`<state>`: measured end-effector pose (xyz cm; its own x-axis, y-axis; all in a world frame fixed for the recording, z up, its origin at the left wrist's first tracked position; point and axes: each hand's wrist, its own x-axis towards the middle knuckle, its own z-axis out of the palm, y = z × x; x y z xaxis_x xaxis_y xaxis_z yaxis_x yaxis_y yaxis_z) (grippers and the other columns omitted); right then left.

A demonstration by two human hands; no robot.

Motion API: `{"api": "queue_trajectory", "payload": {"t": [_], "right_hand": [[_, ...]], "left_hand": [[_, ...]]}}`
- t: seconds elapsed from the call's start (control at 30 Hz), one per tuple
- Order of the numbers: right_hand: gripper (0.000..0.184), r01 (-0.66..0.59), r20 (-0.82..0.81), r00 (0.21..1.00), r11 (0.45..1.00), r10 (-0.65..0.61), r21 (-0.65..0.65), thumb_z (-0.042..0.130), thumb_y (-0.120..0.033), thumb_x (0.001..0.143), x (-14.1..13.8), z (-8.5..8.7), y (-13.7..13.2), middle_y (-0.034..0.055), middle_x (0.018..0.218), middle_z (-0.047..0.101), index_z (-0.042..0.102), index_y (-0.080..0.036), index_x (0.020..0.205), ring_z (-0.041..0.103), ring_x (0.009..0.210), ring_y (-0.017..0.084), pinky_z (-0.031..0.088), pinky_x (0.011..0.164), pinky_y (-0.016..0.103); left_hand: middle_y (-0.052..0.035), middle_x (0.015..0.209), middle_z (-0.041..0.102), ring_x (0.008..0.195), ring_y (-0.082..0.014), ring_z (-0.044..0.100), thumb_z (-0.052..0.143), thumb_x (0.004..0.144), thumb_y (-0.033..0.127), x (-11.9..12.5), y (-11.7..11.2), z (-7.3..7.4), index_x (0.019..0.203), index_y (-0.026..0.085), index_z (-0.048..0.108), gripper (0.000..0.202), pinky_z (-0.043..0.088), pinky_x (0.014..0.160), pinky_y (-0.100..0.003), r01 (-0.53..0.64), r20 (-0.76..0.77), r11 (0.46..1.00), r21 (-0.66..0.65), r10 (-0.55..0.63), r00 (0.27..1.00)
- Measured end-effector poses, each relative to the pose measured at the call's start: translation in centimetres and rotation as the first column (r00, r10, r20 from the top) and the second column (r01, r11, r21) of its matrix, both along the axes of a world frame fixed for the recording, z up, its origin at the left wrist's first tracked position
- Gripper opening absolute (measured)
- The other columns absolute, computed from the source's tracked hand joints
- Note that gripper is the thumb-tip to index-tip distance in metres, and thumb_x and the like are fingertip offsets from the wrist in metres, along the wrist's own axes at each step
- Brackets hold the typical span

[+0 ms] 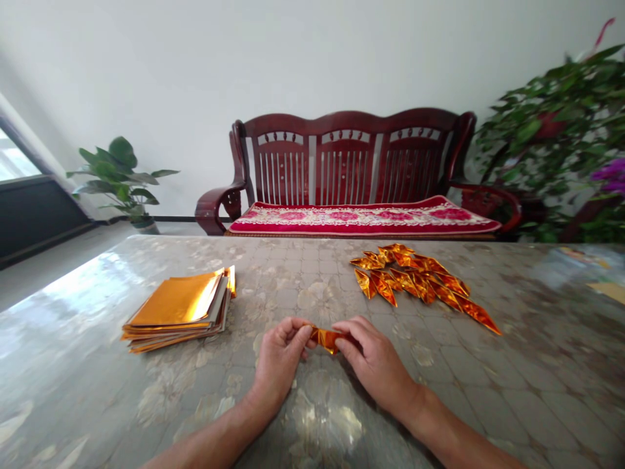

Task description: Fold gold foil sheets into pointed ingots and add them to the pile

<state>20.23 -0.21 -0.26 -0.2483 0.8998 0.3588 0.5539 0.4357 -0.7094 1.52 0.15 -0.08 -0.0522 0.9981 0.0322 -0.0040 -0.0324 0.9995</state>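
A small folded piece of gold foil paper (326,339) is pinched between both my hands just above the table. My left hand (279,362) grips its left end with closed fingers. My right hand (375,362) grips its right end, fingers curled over it. A stack of flat gold foil sheets (180,309) lies to the left of my hands. A pile of several folded gold pieces (418,280) lies beyond my right hand, to the right.
The table (322,404) has a glossy patterned top. Behind it stands a dark red wooden bench (351,176) with a red cushion. A potted plant (121,179) stands on the floor at the left, and a leafy plant (561,143) at the right.
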Motion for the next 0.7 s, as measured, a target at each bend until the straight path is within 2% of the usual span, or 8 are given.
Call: {"api": "queue_trajectory", "payload": {"t": [0.07, 0.17, 0.27, 0.4, 0.5, 0.6, 0.7], "right_hand": [[0.020, 0.046, -0.052, 0.997, 0.998, -0.048, -0.039, 0.058, -0.022, 0.090, -0.03, -0.39, 0.24, 0.0036, 0.098, 0.067, 0.066, -0.023, 0.108, 0.063, 0.089, 0.019, 0.048, 0.082, 0.032], [0.024, 0.073, -0.166, 0.981, 0.980, -0.104, -0.184, 0.059, -0.029, 0.088, -0.05, -0.87, 0.53, 0.0004, 0.079, 0.066, 0.067, -0.021, 0.108, 0.062, 0.071, 0.018, 0.048, 0.067, 0.029], [0.028, 0.027, -0.349, 0.925, 0.943, -0.149, -0.332, 0.061, -0.035, 0.083, -0.12, -0.96, 0.69, -0.0026, 0.067, 0.061, 0.067, -0.019, 0.105, 0.057, 0.058, 0.015, 0.044, 0.054, 0.026], [0.034, -0.070, -0.537, 0.815, 0.882, -0.220, -0.466, 0.068, -0.038, 0.075, -0.27, -0.60, 0.79, -0.0027, 0.065, 0.063, 0.065, -0.017, 0.102, 0.058, 0.055, 0.014, 0.045, 0.051, 0.025], [0.035, -0.086, -0.580, 0.775, 0.867, -0.251, -0.491, 0.071, -0.037, 0.072, -0.27, -0.43, 0.84, -0.0008, 0.069, 0.066, 0.066, -0.016, 0.100, 0.060, 0.058, 0.014, 0.046, 0.053, 0.024], [0.033, -0.089, -0.603, 0.758, 0.876, -0.248, -0.473, 0.073, -0.033, 0.069, -0.15, -0.38, 0.90, 0.0005, 0.073, 0.069, 0.067, -0.017, 0.097, 0.062, 0.063, 0.014, 0.048, 0.055, 0.024], [0.031, -0.108, -0.628, 0.740, 0.879, -0.241, -0.464, 0.073, -0.030, 0.068, -0.05, -0.25, 0.93, 0.0015, 0.077, 0.071, 0.067, -0.018, 0.095, 0.064, 0.067, 0.015, 0.049, 0.057, 0.023]], "left_hand": [[-0.0013, 0.060, 0.069, 0.056, -0.0142, 0.062, 0.069, 0.078, 0.042, -0.07, -0.06, -0.05, 0.081, 0.015, 0.068, 0.027, 0.049, 0.052, -0.021, -0.013, 0.002, 1.000, 0.024, 0.013, 1.000], [-0.0016, 0.063, 0.070, 0.059, -0.0144, 0.064, 0.068, 0.080, 0.041, -0.14, -0.17, -0.15, 0.082, 0.015, 0.068, 0.025, 0.051, 0.057, -0.022, -0.020, -0.004, 0.998, 0.053, 0.020, 1.000], [-0.0021, 0.065, 0.071, 0.060, -0.0149, 0.065, 0.068, 0.081, 0.041, -0.17, -0.14, -0.29, 0.084, 0.015, 0.068, 0.026, 0.051, 0.059, -0.022, -0.024, -0.015, 0.998, 0.058, 0.025, 1.000], [-0.0025, 0.067, 0.071, 0.062, -0.0163, 0.065, 0.066, 0.082, 0.041, -0.19, -0.03, -0.51, 0.085, 0.016, 0.066, 0.026, 0.050, 0.058, -0.023, -0.007, -0.024, 0.998, 0.055, 0.008, 1.000], [-0.0035, 0.074, 0.073, 0.071, -0.0177, 0.067, 0.063, 0.085, 0.037, -0.19, -0.10, -0.55, 0.084, 0.016, 0.066, 0.021, 0.050, 0.066, -0.024, 0.023, -0.058, 0.995, 0.094, -0.018, 0.998], [-0.0052, 0.088, 0.075, 0.083, -0.0195, 0.069, 0.059, 0.089, 0.036, -0.21, -0.24, -0.43, 0.086, 0.017, 0.066, 0.020, 0.050, 0.079, -0.028, 0.083, -0.062, 0.989, 0.127, -0.075, 0.995], [-0.0059, 0.095, 0.075, 0.096, -0.0217, 0.068, 0.057, 0.090, 0.037, -0.24, -0.34, -0.28, 0.087, 0.019, 0.065, 0.020, 0.048, 0.088, -0.030, 0.092, -0.078, 0.985, 0.144, -0.081, 0.994]]}}
